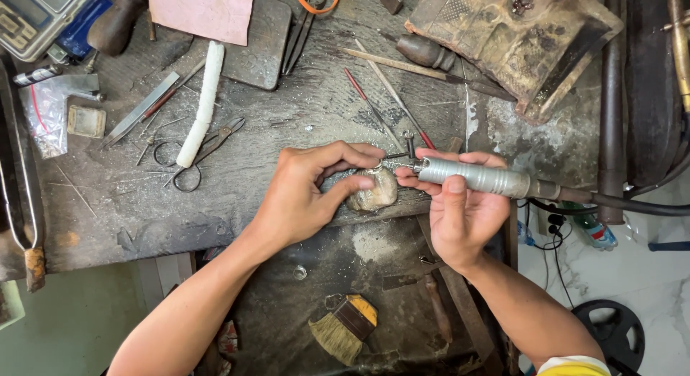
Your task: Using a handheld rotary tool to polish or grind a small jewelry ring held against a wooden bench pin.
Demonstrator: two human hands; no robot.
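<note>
Two hands met mid-frame: left hand (pixel 305 196) pinched a tiny, slippery ring (pixel 376 164) by its edges; right hand (pixel 460 211) gripped the rigid rotary handpiece (pixel 474 178) pen-style.

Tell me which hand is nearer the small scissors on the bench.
Left. The left hand sits just right of the small scissors; the right hand, gripping the rotary handpiece, is farther right, beyond the left hand.

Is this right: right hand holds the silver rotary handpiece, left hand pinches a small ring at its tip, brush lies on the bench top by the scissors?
Not quite. The head view shows the brush on the lower tray under the bench, below both hands, not by the scissors. The right hand does hold the handpiece, and the left hand pinches the ring.
</note>
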